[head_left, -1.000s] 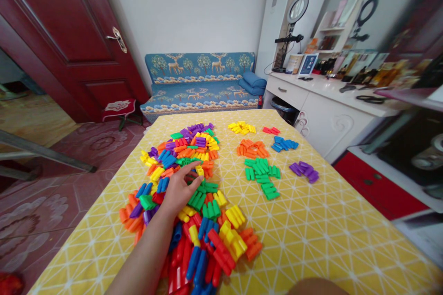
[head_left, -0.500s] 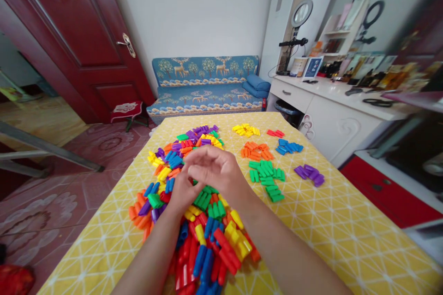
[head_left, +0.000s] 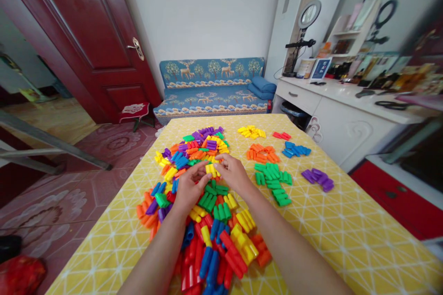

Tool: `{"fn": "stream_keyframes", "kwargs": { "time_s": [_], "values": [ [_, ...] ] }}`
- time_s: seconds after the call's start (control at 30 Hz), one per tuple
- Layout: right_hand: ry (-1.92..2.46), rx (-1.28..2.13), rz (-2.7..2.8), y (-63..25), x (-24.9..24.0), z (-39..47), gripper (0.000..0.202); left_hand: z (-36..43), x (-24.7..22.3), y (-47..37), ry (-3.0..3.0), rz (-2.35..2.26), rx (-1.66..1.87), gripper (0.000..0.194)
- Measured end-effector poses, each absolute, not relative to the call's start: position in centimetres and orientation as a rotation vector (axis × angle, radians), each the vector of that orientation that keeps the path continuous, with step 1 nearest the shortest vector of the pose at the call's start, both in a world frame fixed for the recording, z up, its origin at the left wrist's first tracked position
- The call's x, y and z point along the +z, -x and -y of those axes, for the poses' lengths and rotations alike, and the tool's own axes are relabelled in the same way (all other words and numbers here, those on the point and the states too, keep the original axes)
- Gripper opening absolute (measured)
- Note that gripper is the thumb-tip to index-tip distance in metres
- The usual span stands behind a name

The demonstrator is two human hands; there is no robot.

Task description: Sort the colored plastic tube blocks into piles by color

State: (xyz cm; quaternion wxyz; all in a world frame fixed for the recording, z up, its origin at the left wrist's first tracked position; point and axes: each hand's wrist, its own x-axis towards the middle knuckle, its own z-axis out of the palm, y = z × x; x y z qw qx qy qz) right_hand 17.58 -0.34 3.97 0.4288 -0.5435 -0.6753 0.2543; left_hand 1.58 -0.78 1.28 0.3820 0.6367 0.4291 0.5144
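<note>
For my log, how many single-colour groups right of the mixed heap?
6: yellow group and red group far back, orange group and blue group nearer, green group nearest, purple group right of it.

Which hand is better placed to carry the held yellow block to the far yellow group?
Probably the right hand: it touches the yellow block and is nearer the yellow group. The left hand is farther away, over the mixed heap.
</note>
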Motion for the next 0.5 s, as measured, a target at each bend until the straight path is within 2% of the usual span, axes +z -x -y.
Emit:
{"fn": "stream_keyframes", "kwargs": {
  "time_s": [0.17, 0.37, 0.5],
  "values": [
    [1.347, 0.69, 1.665, -17.1, 3.7, 0.3, 0.032, 0.9, 1.6, -1.7, -1.562, -1.097, 1.353, 0.043],
    [1.224, 0.882, 1.81, -17.0, 5.0, 1.2, 0.058, 0.8, 1.5, -1.6, -1.45, -1.062, 1.384, 0.042],
    [1.205, 0.938, 1.776, -17.4, 4.7, 1.0, 0.056, 0.9, 1.5, -1.6, -1.473, -1.048, 1.331, 0.037]
  ]
}}
